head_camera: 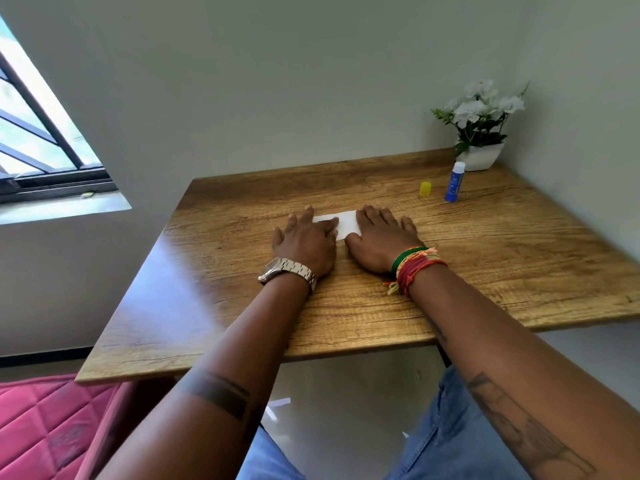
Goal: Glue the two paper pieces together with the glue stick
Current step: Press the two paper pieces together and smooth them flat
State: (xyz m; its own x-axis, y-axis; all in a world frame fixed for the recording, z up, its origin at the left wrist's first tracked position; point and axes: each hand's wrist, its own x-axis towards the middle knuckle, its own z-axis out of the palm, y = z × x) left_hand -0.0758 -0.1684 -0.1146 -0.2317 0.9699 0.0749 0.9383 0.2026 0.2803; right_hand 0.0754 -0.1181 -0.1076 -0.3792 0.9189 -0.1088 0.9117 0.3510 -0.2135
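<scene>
- Nearest me are my knees in blue denim (446,441), with my forearms running out over the near edge of the table (221,306), a wood-grain top with a slight sheen on its left side.
- My left hand (304,242) lies flat, fingers straight and spread, its fingertips on the left end of the white paper (346,223). A metal watch (287,270) sits on that wrist.
- My right hand (379,235) is flat too, palm down, pressing the paper's right end. Thread bracelets (414,268) wrap that wrist.
- Only one flat white rectangle shows between my hands; I cannot tell whether two pieces lie stacked there.
- I judge this is the pressing step: the join being smoothed flat.
- The glue stick (454,183) stands upright far right, a blue tube, uncapped; its yellow cap (425,189) stands just beside it, apart.
- Next I would lift both hands, check the bond, then cap the stick.
- A white pot of white flowers (479,133) stands in the corner behind it.
</scene>
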